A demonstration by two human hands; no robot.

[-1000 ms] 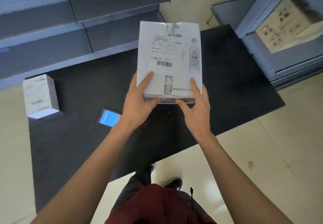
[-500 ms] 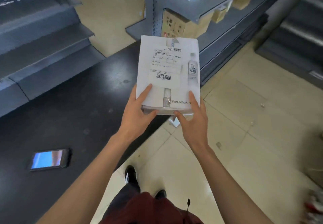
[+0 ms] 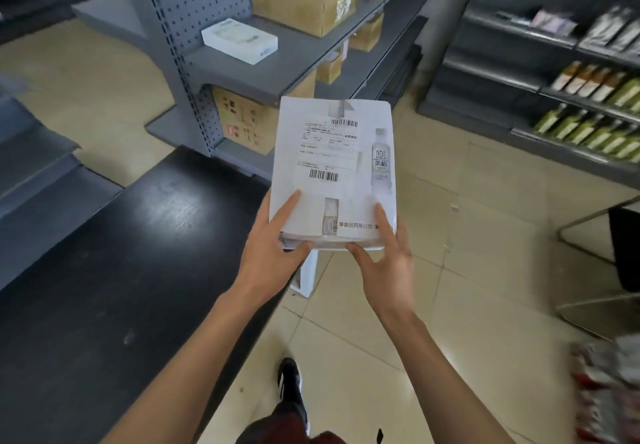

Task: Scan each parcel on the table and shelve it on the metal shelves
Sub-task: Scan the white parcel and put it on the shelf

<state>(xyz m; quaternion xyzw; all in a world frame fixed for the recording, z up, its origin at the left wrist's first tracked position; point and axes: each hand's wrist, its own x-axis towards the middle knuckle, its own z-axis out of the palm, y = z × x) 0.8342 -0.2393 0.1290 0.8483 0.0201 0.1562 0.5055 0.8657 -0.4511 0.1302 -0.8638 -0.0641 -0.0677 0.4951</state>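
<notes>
Both hands, left hand point(image 3: 268, 256) and right hand point(image 3: 388, 267), hold the parcel point(image 3: 334, 170) outstretched.

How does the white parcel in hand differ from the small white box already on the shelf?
The held parcel is larger and carried above the floor by the left hand and right hand; the white box lies flat on the grey shelf. The parcel shows barcodes and a bottle picture; the box's print is too blurred to read. Both are white.

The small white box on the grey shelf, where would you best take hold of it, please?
Probably across the short sides of the small white box, coming from above on the aisle side: it lies flat near the shelf edge, its top clear, with the brown carton beside it.
</notes>
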